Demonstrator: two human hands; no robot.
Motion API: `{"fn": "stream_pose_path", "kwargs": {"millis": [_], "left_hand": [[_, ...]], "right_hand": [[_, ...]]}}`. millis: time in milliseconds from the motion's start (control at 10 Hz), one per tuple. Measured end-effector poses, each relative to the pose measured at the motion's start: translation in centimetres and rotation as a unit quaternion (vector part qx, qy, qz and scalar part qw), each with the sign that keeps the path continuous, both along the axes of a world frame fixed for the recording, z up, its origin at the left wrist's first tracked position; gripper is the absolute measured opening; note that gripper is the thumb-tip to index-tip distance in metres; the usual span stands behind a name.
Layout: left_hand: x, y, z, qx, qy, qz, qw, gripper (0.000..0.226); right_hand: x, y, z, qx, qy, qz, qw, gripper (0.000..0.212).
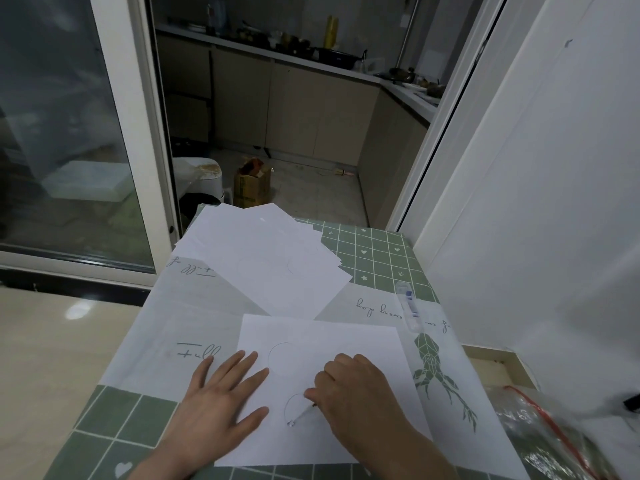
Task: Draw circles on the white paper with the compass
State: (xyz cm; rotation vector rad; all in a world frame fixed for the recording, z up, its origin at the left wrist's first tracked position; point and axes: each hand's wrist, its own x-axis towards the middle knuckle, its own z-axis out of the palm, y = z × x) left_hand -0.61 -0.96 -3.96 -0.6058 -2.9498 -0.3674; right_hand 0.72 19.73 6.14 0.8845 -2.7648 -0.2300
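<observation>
A white sheet of paper lies on the table in front of me. It carries one pencil arc near its upper middle and a second partial circle lower down. My left hand rests flat on the sheet's left side, fingers spread. My right hand is closed around the top of a thin metal compass. One compass leg slants down to the left and its tip touches the paper at the lower arc.
A loose pile of white sheets lies at the table's far side. A small clear tube lies near the wall on the right. A clear plastic bag with a red strip sits at the near right. The green tablecloth covers the table.
</observation>
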Motion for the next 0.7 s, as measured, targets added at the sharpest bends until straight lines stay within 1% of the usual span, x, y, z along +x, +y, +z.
{"fn": "stream_pose_path", "kwargs": {"millis": [100, 300, 600, 700], "left_hand": [[0.0, 0.0, 0.0, 0.003, 0.000, -0.001, 1.000, 0.052], [0.0, -0.1, -0.1, 0.000, 0.004, -0.002, 1.000, 0.053], [-0.1, -0.1, -0.3, -0.004, -0.003, -0.002, 1.000, 0.053], [-0.2, -0.1, -0.3, -0.002, -0.010, -0.002, 1.000, 0.053]], "right_hand": [[0.2, -0.4, 0.2, 0.008, 0.002, 0.003, 1.000, 0.016], [0.3, -1.3, 0.5, 0.010, 0.008, 0.001, 1.000, 0.038], [0.3, -0.4, 0.2, 0.041, 0.007, 0.008, 0.999, 0.038], [0.2, 0.2, 0.1, 0.030, 0.010, 0.002, 0.999, 0.035]]}}
